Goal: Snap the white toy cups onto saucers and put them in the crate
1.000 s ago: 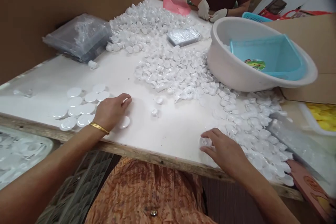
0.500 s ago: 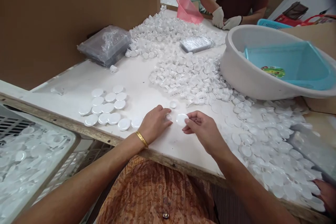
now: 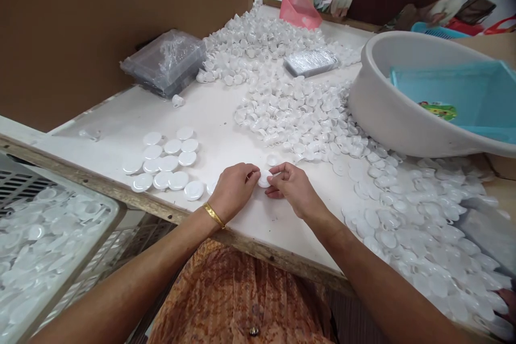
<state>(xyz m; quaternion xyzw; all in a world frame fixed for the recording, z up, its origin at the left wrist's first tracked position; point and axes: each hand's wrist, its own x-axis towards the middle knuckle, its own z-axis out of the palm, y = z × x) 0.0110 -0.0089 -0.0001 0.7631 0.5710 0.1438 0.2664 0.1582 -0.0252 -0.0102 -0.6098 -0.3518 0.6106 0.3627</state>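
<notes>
Just above the table near its front edge, my right hand (image 3: 288, 183) pinches a small white plastic saucer (image 3: 265, 178) by its right side. My left hand (image 3: 237, 185), with a gold bangle at the wrist, is closed at the saucer's left edge. What its fingertips grip is hidden. A small white cup (image 3: 273, 159) lies just beyond my fingers. Left of my left hand, several glossy white saucers (image 3: 169, 163) are laid out on the table, some overlapping.
Heaps of small white cups (image 3: 298, 102) and saucers (image 3: 403, 220) cover the table's middle and right. A grey tub (image 3: 374, 97) holds a blue basket. Also around are a pink scoop (image 3: 298, 8), wrapped packs (image 3: 165, 62), a cardboard wall (image 3: 121, 27), a crate (image 3: 116, 220) and a gloved co-worker.
My right hand has brought the saucer left to my left hand. The small cup seen at my left fingertips earlier is now hidden. The co-worker's gloved hands have moved apart.
</notes>
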